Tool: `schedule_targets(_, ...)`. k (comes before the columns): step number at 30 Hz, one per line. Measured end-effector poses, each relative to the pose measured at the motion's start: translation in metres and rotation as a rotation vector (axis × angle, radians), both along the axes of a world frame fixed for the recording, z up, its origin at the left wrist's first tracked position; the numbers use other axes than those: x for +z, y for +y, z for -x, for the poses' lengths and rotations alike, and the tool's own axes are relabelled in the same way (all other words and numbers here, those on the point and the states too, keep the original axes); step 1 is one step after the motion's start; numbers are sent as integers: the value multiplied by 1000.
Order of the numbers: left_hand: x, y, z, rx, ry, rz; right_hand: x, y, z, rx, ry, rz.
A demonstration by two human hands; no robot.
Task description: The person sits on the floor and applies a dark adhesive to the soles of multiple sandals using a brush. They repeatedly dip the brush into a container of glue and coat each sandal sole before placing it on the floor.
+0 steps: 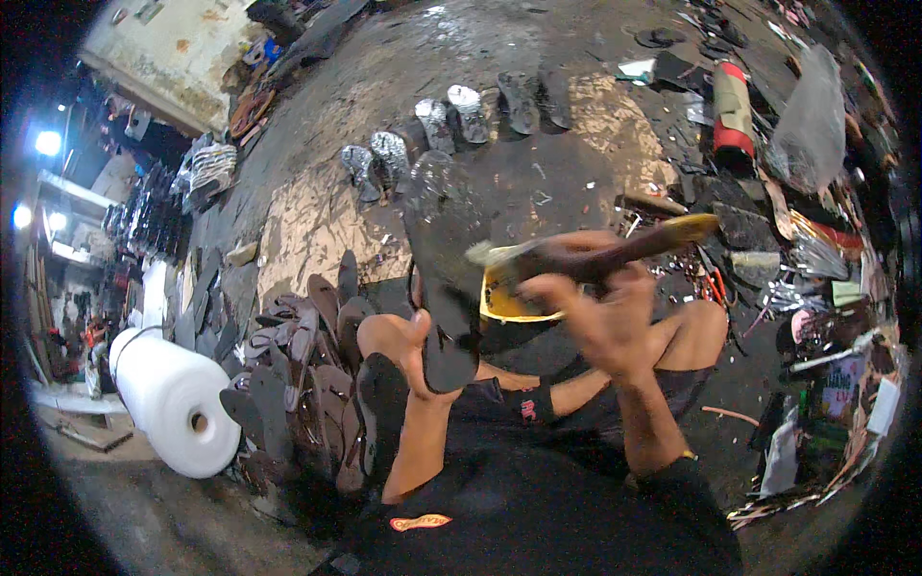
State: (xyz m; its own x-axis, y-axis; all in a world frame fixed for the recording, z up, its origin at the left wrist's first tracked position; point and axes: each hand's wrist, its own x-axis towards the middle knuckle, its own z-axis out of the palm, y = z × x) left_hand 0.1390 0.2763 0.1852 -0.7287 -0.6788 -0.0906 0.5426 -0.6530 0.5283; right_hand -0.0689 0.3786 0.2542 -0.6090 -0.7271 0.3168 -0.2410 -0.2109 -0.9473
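Observation:
My left hand (415, 360) is wrapped round the heel end of a dark sandal (440, 216), its broad, wet-looking surface turned up towards me. In my right hand (610, 312), slightly blurred, is a brush (615, 257) with a dark handle and a yellow end. The brush's pale tip lies just right of the sandal; I cannot tell whether they touch. Beneath the brush sits a yellow container (523, 317) with dark stains inside, partly hidden by my right hand. Beyond my hands, several soles (389, 154) lie in pairs, some shining as if wet.
Brown and black sandals (322, 384) are heaped by my left arm. A large white roll (182, 408) lies farther left. Cardboard (307, 226) covers part of the floor ahead. At right are a red-and-beige cylinder (732, 110), a clear plastic bag (809, 125) and scattered scraps.

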Motion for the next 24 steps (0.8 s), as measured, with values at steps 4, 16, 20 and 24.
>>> schedule_targets(4, -9, 17, 3, -109, -113, 129, 32, -46, 25, -238, 636, -62)
schedule_targets(16, -16, 10, -9, -245, 63, -87, 17, -38, 59, -417, 278, 59)
schedule_targets(20, -7, 0, 8, -117, -6, -14, -3, -18, 17, 43, 310, 217)
schedule_targets(24, 10, -10, 26, 140, -176, -74, -16, 6, -35, 295, 210, 146)
